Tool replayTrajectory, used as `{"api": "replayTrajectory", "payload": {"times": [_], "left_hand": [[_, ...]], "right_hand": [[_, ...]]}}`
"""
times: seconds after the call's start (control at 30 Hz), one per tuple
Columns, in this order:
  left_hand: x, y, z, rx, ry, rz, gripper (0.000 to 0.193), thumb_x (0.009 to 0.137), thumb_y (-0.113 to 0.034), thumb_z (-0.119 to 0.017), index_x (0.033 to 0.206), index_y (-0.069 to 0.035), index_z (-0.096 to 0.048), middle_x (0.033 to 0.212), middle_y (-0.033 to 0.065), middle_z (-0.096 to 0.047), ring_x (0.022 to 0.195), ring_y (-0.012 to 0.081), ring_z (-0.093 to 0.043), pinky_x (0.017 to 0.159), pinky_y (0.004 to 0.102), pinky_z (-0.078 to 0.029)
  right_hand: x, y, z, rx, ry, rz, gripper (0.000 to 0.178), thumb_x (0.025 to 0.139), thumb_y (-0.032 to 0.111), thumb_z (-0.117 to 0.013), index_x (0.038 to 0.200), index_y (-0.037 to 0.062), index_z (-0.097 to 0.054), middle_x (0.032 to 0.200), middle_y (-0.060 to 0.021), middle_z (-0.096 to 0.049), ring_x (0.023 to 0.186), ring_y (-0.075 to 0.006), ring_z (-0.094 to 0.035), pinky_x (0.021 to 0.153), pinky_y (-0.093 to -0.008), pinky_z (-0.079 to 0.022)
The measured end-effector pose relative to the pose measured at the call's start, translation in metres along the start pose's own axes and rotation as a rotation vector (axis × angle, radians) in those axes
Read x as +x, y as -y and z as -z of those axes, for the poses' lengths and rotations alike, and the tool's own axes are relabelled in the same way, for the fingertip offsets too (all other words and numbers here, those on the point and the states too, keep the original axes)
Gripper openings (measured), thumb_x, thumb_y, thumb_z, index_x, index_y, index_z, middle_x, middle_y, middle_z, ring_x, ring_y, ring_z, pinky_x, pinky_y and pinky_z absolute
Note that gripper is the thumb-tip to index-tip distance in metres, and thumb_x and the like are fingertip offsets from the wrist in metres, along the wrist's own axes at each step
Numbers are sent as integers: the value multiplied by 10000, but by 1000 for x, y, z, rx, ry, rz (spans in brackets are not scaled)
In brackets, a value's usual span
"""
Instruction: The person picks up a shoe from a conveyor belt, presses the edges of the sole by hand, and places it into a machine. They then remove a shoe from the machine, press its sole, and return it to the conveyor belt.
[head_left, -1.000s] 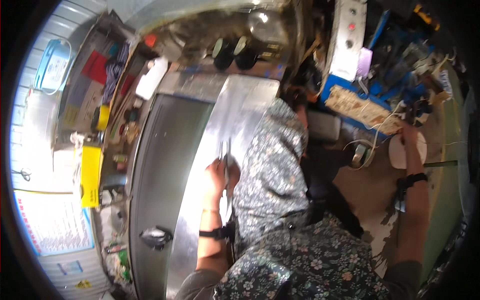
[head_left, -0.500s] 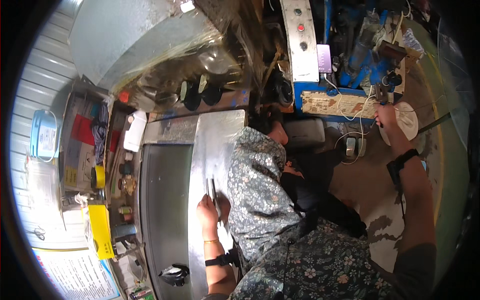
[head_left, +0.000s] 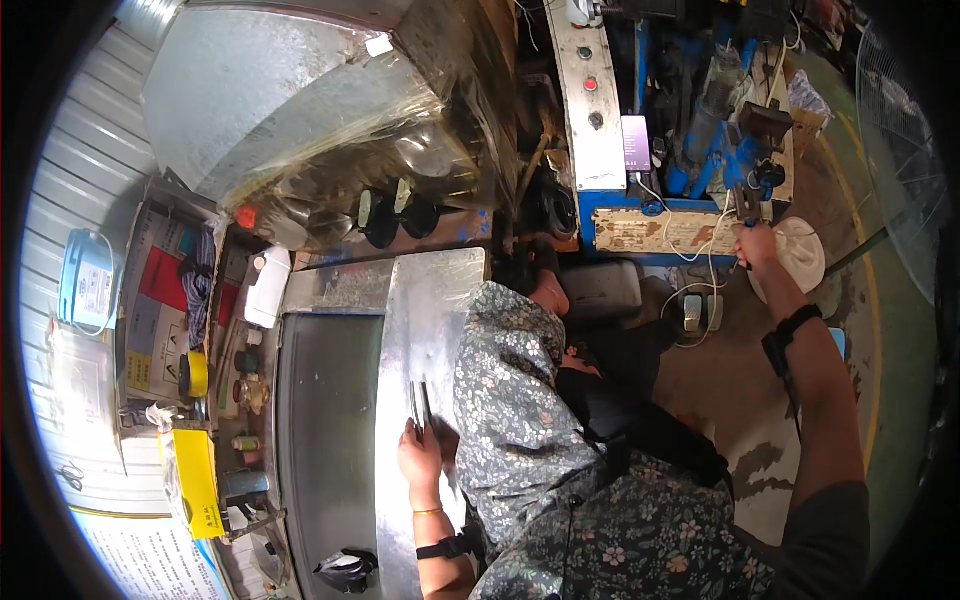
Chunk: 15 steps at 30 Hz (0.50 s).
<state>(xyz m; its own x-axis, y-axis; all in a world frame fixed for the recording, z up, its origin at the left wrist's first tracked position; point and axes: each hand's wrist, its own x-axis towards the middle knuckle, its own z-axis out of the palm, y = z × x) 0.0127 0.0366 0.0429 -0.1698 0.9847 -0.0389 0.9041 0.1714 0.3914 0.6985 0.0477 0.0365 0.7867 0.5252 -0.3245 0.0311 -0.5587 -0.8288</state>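
Observation:
My left hand [head_left: 420, 460] is closed around a thin, dark metal rod-like piece [head_left: 416, 400] above the bright metal tabletop [head_left: 405, 330]; a matching dark streak beside it may be its reflection. My right arm reaches far out to the right, where my right hand [head_left: 757, 246] is closed at the lower end of a dark metal part [head_left: 748, 204] on the blue machine [head_left: 720, 150]. What its fingers grip is mostly hidden. A floral apron [head_left: 530, 400] covers my lap between the arms.
A control panel [head_left: 590, 110] with buttons stands on the machine, white cables hanging below it. Foot pedals [head_left: 692, 312] lie on the floor by a white round lid-like thing [head_left: 800, 255]. At left are a dark grey recessed surface [head_left: 330, 420], a white bottle [head_left: 268, 288] and a blue bucket [head_left: 88, 280].
The whole view has shifted a little, so most things sit lower in the picture. Both hands stay closed in about the same places relative to the tabletop and the machine.

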Motion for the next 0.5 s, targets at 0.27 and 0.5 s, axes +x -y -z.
{"api": "replayTrajectory", "payload": {"times": [0.27, 0.5], "left_hand": [[-12, -3, 8, -13, 58, 32, 474, 887, -245, -613, 1237, 72, -577, 1096, 267, -647, 996, 404, -637, 880, 449, -505], [-22, 3, 8, -9, -17, -75, 500, 884, -252, -622, 1250, 83, -562, 1125, 279, -631, 1033, 413, -620, 902, 445, -499]], "right_hand": [[1, 2, 0, -30, -42, 7, 274, 821, 224, -641, 767, -41, -597, 622, -112, -608, 454, -204, -572, 400, -355, -465], [2, 3, -1, -91, -42, 30, 301, 825, 234, -651, 756, -54, -598, 615, -118, -608, 445, -209, -571, 416, -368, -484]]}}
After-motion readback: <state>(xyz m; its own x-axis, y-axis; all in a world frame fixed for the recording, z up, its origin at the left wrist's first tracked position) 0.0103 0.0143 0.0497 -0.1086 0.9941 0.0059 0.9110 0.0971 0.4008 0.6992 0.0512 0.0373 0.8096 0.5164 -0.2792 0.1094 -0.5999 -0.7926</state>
